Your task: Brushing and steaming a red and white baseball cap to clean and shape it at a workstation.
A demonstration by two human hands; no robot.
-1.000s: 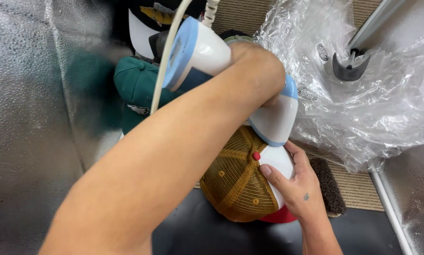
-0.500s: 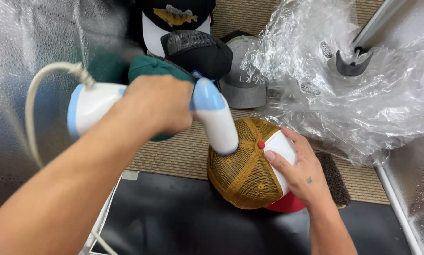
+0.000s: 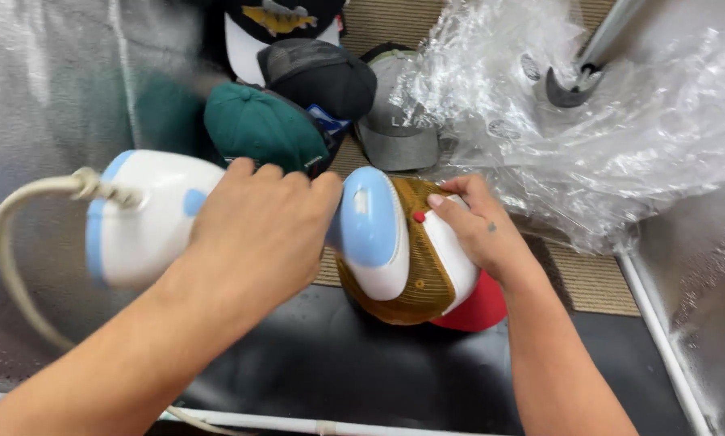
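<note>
Bright, even light; glare on plastic wrap (image 3: 620,121); slight motion blur.

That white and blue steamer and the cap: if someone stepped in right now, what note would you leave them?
Left hand: closed around the handle of the handheld steamer, its blue-faced head pressed on the mesh cap.
Right hand: flat on the cap's white front, steadying it above the black mat.
Done: cannot tell how much of the cap is treated.
Left: the green cap, black cap and grey cap sit piled behind, beside clear plastic wrap.
</note>
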